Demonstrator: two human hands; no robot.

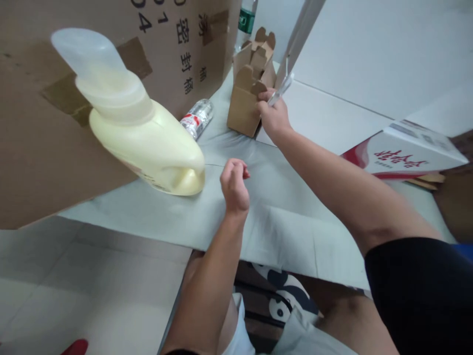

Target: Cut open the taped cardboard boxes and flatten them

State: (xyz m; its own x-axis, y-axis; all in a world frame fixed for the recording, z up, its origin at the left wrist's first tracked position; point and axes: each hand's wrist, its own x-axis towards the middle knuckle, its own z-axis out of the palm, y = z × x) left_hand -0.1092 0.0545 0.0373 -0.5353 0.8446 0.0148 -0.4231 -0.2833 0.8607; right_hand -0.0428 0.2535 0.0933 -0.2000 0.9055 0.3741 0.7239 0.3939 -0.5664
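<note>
We look down at a surface (295, 224) with a wrinkled grey cover. Our right hand (274, 114) is at the side of an open-topped cardboard carton (243, 106) near the back, fingers close together — a slim pale object (283, 89) lies across the hand, and we cannot tell which they grip. Our left hand (233, 186) is curled, its contents unclear — just right of a pale-yellow bottle (148, 143).

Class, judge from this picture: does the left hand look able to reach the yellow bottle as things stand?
Probably yes: the left hand is close to the base of the yellow bottle, and nothing bulky shows between them, though it looks curled and would likely have to open.
</note>
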